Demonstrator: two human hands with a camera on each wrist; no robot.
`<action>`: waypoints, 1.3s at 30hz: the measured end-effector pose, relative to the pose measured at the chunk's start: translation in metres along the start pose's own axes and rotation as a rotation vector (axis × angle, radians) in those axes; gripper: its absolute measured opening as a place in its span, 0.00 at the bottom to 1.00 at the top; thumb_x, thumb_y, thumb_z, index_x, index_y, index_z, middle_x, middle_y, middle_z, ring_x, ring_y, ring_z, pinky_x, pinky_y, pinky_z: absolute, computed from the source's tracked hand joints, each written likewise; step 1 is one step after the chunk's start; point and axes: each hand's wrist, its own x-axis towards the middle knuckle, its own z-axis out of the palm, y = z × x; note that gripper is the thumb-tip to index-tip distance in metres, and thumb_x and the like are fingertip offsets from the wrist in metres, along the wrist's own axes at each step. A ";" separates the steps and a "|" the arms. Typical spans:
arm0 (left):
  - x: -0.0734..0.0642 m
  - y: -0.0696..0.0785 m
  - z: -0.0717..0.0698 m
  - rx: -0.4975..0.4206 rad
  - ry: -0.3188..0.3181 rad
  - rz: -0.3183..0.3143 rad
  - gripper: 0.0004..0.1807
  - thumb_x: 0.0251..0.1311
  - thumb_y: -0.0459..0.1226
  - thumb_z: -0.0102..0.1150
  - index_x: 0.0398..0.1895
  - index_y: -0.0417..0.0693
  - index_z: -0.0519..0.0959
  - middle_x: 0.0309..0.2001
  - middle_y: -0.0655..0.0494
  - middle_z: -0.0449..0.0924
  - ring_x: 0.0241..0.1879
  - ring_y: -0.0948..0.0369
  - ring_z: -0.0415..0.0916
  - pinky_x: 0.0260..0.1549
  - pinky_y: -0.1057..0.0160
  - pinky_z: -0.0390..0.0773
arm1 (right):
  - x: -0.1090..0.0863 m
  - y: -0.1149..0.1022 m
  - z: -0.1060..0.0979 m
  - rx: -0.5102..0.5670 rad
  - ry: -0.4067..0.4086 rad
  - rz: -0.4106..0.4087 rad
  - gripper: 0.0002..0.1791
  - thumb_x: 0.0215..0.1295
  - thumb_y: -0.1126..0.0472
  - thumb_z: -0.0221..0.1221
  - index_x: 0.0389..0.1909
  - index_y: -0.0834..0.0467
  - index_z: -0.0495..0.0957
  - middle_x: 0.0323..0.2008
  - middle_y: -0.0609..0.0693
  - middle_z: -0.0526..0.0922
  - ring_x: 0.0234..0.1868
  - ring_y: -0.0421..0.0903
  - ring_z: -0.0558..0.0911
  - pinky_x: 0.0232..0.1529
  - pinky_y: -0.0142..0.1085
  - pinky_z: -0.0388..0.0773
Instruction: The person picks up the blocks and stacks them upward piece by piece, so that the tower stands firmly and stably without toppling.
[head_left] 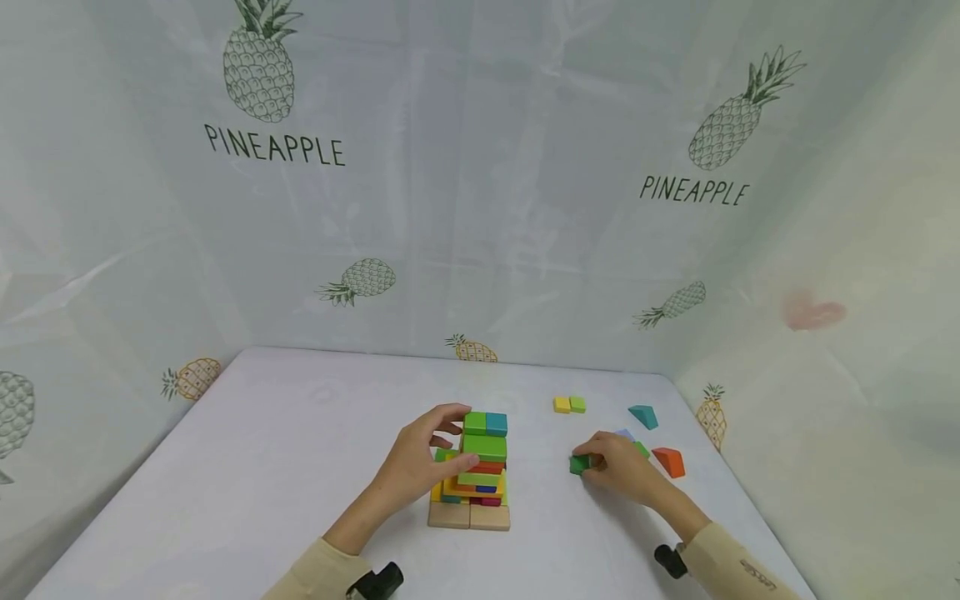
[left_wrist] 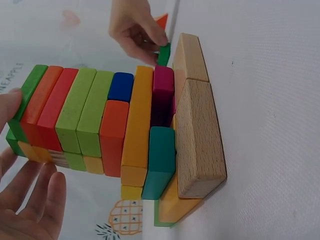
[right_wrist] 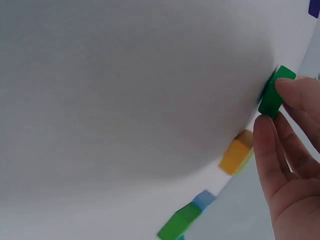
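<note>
A tower of coloured wooden blocks (head_left: 483, 448) stands upright on two plain wood blocks (head_left: 450, 516) near the middle of the table. My left hand (head_left: 420, 454) cups the tower's upper part, thumb across its front and fingers round its left side. In the left wrist view, the digits flank the green block (left_wrist: 31, 95) near the top. Off to the right, my right hand (head_left: 618, 467) pinches a small dark green block (right_wrist: 276, 92) between thumb and fingertips, close over the table. Part of that block is hidden by the fingers.
Beyond the right hand lie a yellow block (head_left: 562, 405) and a light green block (head_left: 577, 404) side by side. A teal wedge (head_left: 645, 416) and a red-orange wedge (head_left: 670, 462) lie farther right. A pineapple-print curtain (head_left: 480, 208) hangs behind the white table (head_left: 300, 417).
</note>
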 end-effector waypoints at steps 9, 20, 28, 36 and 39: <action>0.000 0.000 -0.004 -0.010 -0.017 0.007 0.38 0.59 0.51 0.79 0.72 0.69 0.73 0.66 0.71 0.77 0.60 0.54 0.80 0.57 0.54 0.85 | 0.011 -0.057 -0.026 0.064 0.100 -0.114 0.16 0.63 0.70 0.72 0.52 0.56 0.88 0.43 0.44 0.85 0.39 0.38 0.82 0.43 0.37 0.88; 0.000 -0.005 -0.008 0.024 -0.020 0.094 0.33 0.65 0.50 0.75 0.73 0.64 0.76 0.68 0.64 0.79 0.60 0.53 0.79 0.54 0.63 0.85 | 0.032 -0.154 -0.043 0.076 0.143 -0.340 0.17 0.64 0.66 0.74 0.54 0.57 0.88 0.47 0.44 0.85 0.43 0.40 0.83 0.45 0.36 0.88; 0.001 -0.007 -0.007 0.007 -0.025 0.140 0.32 0.67 0.50 0.73 0.73 0.61 0.76 0.67 0.61 0.79 0.60 0.50 0.80 0.54 0.62 0.85 | 0.041 -0.167 -0.028 0.003 0.136 -0.403 0.16 0.64 0.64 0.75 0.52 0.57 0.89 0.48 0.46 0.84 0.46 0.41 0.80 0.44 0.32 0.85; 0.001 -0.008 -0.009 0.001 -0.035 0.138 0.32 0.67 0.50 0.73 0.73 0.61 0.75 0.67 0.60 0.79 0.60 0.46 0.79 0.55 0.59 0.85 | 0.040 -0.163 -0.021 -0.075 0.227 -0.472 0.16 0.61 0.62 0.78 0.50 0.56 0.90 0.49 0.47 0.84 0.49 0.43 0.80 0.47 0.29 0.84; 0.001 -0.008 -0.010 0.016 -0.032 0.136 0.33 0.67 0.51 0.73 0.73 0.61 0.75 0.68 0.60 0.79 0.60 0.49 0.79 0.55 0.60 0.85 | 0.038 -0.159 -0.018 -0.084 0.264 -0.504 0.16 0.59 0.62 0.79 0.48 0.56 0.90 0.47 0.46 0.85 0.48 0.42 0.80 0.45 0.28 0.84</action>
